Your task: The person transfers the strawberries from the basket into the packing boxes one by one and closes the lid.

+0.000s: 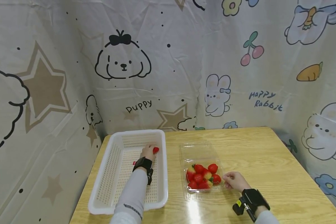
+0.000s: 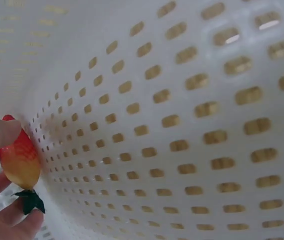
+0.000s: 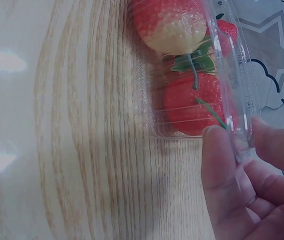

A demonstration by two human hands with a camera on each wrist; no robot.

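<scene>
In the white perforated basket (image 1: 164,174), my left hand (image 1: 148,151) holds a strawberry (image 1: 156,150) near the right wall. The left wrist view shows this strawberry (image 2: 21,160) between thumb and fingers, its red tip up and its green leaves low by a fingertip. On the table, a clear plastic box (image 1: 186,194) contains several red strawberries (image 1: 198,178), some with pale yellowish ends. My right hand (image 1: 236,181) pinches the box's right rim between thumb and index finger; the right wrist view shows that grip (image 3: 251,185) close up.
Behind the strawberries lies the box's transparent lid (image 1: 196,151), folded open. Both containers stand on a wood-grain table (image 1: 249,149). A small red patch (image 1: 134,162) shows beside my left wrist in the basket. Printed curtains (image 1: 179,68) hang behind and at both sides.
</scene>
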